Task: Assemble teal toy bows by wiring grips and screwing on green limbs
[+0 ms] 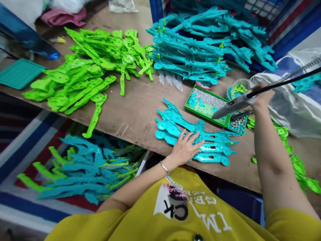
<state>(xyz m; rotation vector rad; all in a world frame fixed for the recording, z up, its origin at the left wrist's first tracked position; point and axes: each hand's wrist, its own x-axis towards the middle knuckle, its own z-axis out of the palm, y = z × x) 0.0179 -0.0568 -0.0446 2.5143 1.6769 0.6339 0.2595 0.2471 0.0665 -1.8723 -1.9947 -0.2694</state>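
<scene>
My left hand (185, 146) lies with fingers spread over a row of turquoise plastic parts (213, 147) side by side at the front of the table. My right hand (262, 97) is wrapped round a grey electric screwdriver (230, 106) with a black cord behind it. The tool's tip points down and left over a green tray (198, 112) of small metal screws and little turquoise pieces. Partly behind the screwdriver is a smaller turquoise tray (239, 124) holding metal bits.
Lime-green parts (92, 67) are heaped at the left, turquoise parts (190, 50) at the back. A tub (240, 88) of small green pieces stands near the right hand. Below the table's left edge, a striped bag (27, 207) holds mixed parts. More green parts (298, 164) lie right.
</scene>
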